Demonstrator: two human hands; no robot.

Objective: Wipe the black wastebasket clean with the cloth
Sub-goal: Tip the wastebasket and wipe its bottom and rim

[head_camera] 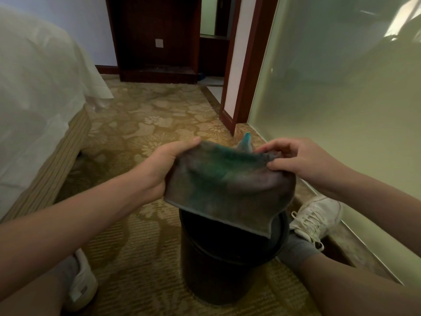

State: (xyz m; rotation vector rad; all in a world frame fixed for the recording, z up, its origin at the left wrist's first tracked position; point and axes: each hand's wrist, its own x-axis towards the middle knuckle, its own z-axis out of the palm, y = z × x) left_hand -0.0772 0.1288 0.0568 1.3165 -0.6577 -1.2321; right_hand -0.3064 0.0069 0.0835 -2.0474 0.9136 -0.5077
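A black round wastebasket (218, 265) stands upright on the carpet between my feet. Above it I hold a grey cloth (227, 188) with teal-green stains, spread out and hanging over the basket's rim, so part of the opening is hidden. My left hand (166, 165) grips the cloth's left edge, thumb on top. My right hand (293, 160) pinches the cloth's upper right edge with its fingertips. The cloth's lower corner hangs just over the rim; whether it touches I cannot tell.
A bed (38, 115) with a white sheet stands at the left. A frosted glass wall (341, 87) runs along the right, with a dark wooden door frame (246, 71) and cabinet (157, 37) behind. My white shoes (316, 215) rest beside the basket on patterned carpet (145, 124).
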